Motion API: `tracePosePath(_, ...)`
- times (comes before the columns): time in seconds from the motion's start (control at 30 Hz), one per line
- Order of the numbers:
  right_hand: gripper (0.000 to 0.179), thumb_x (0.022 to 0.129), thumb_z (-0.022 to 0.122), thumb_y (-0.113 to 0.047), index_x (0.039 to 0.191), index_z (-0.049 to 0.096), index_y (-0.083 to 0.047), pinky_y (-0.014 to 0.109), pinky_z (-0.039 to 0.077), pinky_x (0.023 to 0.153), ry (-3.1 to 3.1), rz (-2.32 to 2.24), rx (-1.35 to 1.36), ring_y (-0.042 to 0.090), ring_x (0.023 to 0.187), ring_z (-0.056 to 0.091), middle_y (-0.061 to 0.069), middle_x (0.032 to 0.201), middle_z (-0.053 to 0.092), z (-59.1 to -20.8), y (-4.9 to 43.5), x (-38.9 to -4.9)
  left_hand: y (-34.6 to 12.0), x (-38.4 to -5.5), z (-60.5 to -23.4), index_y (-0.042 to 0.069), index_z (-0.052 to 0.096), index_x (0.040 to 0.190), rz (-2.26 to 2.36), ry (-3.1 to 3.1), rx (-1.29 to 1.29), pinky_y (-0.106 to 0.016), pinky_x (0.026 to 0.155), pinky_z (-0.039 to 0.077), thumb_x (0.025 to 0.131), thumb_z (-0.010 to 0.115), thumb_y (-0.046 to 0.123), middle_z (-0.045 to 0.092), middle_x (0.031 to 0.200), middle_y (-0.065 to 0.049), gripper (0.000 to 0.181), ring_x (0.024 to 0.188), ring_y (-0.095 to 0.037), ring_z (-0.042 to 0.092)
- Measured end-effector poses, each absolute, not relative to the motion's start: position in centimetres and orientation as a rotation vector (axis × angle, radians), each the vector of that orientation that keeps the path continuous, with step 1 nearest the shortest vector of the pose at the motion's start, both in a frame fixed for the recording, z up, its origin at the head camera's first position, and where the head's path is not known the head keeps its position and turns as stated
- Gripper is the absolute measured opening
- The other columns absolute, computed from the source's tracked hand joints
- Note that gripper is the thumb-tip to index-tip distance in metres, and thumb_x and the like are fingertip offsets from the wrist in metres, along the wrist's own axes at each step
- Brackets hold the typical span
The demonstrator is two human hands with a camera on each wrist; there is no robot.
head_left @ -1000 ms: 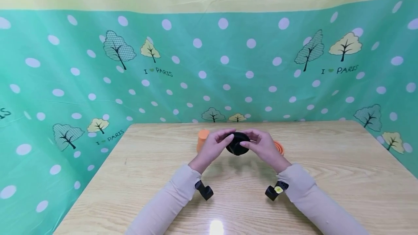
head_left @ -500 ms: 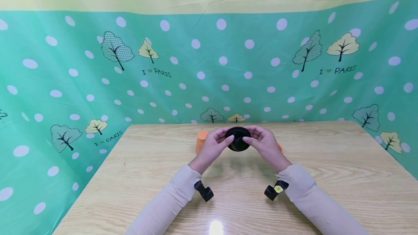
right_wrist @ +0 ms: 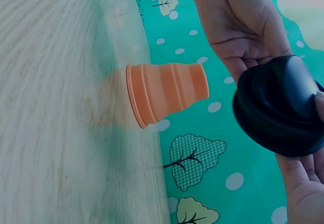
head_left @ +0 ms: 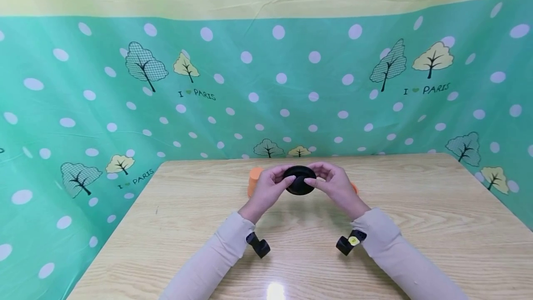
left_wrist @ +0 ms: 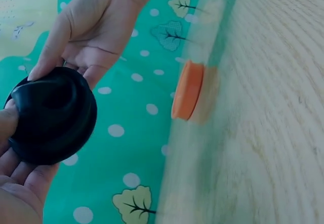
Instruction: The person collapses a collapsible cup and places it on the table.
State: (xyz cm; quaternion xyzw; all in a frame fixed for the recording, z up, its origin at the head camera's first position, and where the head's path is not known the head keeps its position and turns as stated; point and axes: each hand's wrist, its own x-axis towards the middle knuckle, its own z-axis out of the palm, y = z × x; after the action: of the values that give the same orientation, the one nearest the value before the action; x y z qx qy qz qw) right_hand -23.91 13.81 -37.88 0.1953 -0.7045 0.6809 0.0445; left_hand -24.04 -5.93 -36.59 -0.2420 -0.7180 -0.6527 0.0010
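A round black lid with a raised, spout-like bump is held up above the table between both hands. My left hand grips its left side, thumb on the face and fingers behind the rim. On the opposite side my right hand pinches it the same way. In the left wrist view the lid appears with its bump outward. An orange ribbed cup stands upside down on the table beyond my left hand. Behind my right hand lies a low orange ring-shaped piece, mostly hidden in the head view.
The wooden table extends to both sides of the arms. A green dotted curtain hangs along its back edge and left side. Each wrist carries a black camera mount, such as the left camera mount.
The lid, still held by both hands, first rose and turned its face toward me, then dipped slightly. The head view has shifted a little. Both orange pieces stay in place.
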Motion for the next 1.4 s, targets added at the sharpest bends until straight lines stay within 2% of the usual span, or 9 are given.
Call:
tracePosePath(0.27, 0.041, 0.083, 0.072, -0.009, 0.119, 0.059, 0.005, 0.024, 0.052, 0.084, -2.304, 2.026, 0.666, 0.017, 0.103, 0.060, 0.015, 0.115, 0.063, -37.7, 13.8, -24.0, -6.0, -25.0, -37.7, -0.007, 0.054, 0.127, -1.891, -2.361, -0.870, -0.027, 0.086, 0.051, 0.091, 0.061, 0.004, 0.058, 0.124, -0.022, 0.038, 0.111, -0.028, 0.059)
tracePosePath(0.37, 0.042, 0.083, 0.073, -0.011, 0.120, 0.059, 0.004, 0.025, 0.052, 0.085, -2.374, 1.963, 0.658, 0.021, 0.104, 0.060, 0.019, 0.117, 0.061, -37.6, 13.8, -23.9, -6.0, -24.9, -37.9, -0.007, 0.053, 0.128, -1.814, -2.396, -0.934, -0.026, 0.087, 0.051, 0.092, 0.060, 0.006, 0.058, 0.125, -0.021, 0.039, 0.112, -0.027, 0.058)
tracePosePath(0.6, 0.042, 0.084, 0.072, -0.015, 0.120, 0.061, 0.002, 0.025, 0.053, 0.081, -2.456, 1.919, 0.616, 0.028, 0.105, 0.061, 0.019, 0.114, 0.064, -37.4, 13.8, -23.9, -5.9, -24.7, -37.8, -0.007, 0.054, 0.128, -1.717, -2.438, -0.924, -0.026, 0.087, 0.051, 0.092, 0.059, 0.007, 0.060, 0.123, -0.019, 0.039, 0.112, -0.025, 0.059)
tracePosePath(0.87, 0.040, 0.085, 0.071, -0.017, 0.120, 0.063, -0.001, 0.026, 0.053, 0.080, -2.501, 1.888, 0.566, 0.026, 0.102, 0.063, 0.016, 0.108, 0.067, -37.5, 13.8, -23.9, -5.7, -23.4, -35.9, -0.011, 0.054, 0.125, -1.698, -2.494, -0.882, -0.029, 0.084, 0.053, 0.092, 0.059, 0.002, 0.059, 0.121, -0.024, 0.036, 0.110, -0.029, 0.059)
tracePosePath(1.07, 0.036, 0.086, 0.071, -0.014, 0.117, 0.063, 0.000, 0.023, 0.053, 0.078, -2.472, 1.895, 0.540, 0.018, 0.097, 0.063, 0.014, 0.107, 0.067, -37.3, 13.8, -23.8, -5.7, -22.6, -34.7, -0.009, 0.055, 0.125, -1.827, -2.487, -0.813, -0.028, 0.086, 0.052, 0.093, 0.059, 0.005, 0.060, 0.122, -0.022, 0.036, 0.110, -0.028, 0.060)
tracePosePath(1.23, 0.035, 0.085, 0.070, -0.010, 0.115, 0.061, 0.004, 0.021, 0.052, 0.079, -2.323, 1.980, 0.550, 0.011, 0.095, 0.063, 0.016, 0.110, 0.065, -37.1, 13.8, -23.6, -5.9, -23.0, -34.8, -0.003, 0.055, 0.129, -1.999, -2.424, -0.704, -0.030, 0.092, 0.049, 0.094, 0.058, 0.012, 0.059, 0.126, -0.017, 0.038, 0.113, -0.025, 0.058)
tracePosePath(1.4, 0.036, 0.085, 0.069, -0.004, 0.116, 0.058, 0.009, 0.020, 0.052, 0.079, -2.132, 2.104, 0.526, 0.010, 0.091, 0.063, 0.006, 0.099, 0.066, -37.1, 14.0, -23.6, -6.0, -23.0, -34.8, -0.001, 0.051, 0.133, -2.099, -2.352, -0.637, -0.030, 0.096, 0.046, 0.096, 0.056, 0.016, 0.057, 0.129, -0.017, 0.041, 0.116, -0.024, 0.056)
